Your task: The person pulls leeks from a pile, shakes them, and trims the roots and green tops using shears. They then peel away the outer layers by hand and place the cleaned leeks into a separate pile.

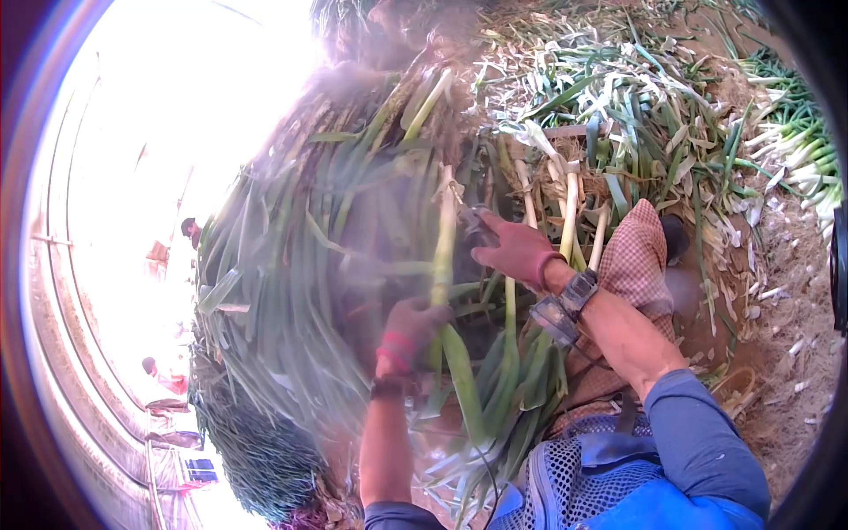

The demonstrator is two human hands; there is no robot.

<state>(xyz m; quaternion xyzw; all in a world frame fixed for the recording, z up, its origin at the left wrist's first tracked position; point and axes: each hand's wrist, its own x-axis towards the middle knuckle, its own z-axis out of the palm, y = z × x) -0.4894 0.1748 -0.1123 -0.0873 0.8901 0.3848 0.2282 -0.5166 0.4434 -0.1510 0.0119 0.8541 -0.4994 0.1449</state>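
My left hand (412,332), in a dark glove with a pink cuff, is closed around the green part of a long, thick green onion (444,243). The stalk stands nearly upright in view, its pale root end at the top. My right hand (514,249), in a reddish glove, grips a small dark tool (480,228) beside the stalk's pale end; the fingers partly hide it. Whitish haze blurs the area left of the stalk. More pale stalks (570,212) lie just beyond my right hand, and loose green leaves (521,375) hang below it.
A large heap of untrimmed green onions (291,238) rises on the left. Stripped leaves (609,88) cover the ground at the top right. Cleaned green onions (808,150) lie at the far right. My checkered trouser leg (632,256) is close to my right forearm.
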